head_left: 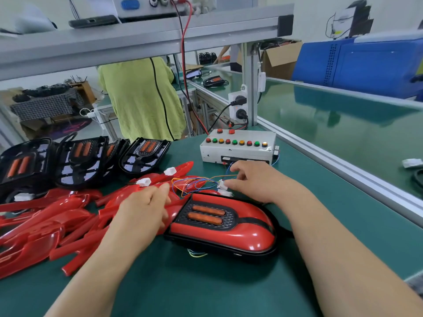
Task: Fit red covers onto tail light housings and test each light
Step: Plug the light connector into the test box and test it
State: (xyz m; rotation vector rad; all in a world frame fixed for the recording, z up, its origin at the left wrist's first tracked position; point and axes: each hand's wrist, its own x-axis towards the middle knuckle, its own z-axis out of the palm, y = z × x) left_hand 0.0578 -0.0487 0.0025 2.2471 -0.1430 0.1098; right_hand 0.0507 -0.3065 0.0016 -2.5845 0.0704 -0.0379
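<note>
A tail light [231,227] with its red cover fitted lies on the green mat in front of me, two orange reflector bars showing. My right hand [249,179] pinches a white connector [221,184] on the coloured wires just behind the light. My left hand [143,211] rests flat on the loose red covers [45,225], its fingertips against the light's left edge. The white test box [238,146] with its row of red, green and yellow buttons stands behind my right hand. Several uncovered black housings [75,161] lean in a row at the back left.
Other white connectors [144,181] lie on the red covers. An aluminium rail [343,168] borders the mat on the right, with a green conveyor belt beyond. A person in a green top stands behind the bench. Power sockets [239,108] sit on the post.
</note>
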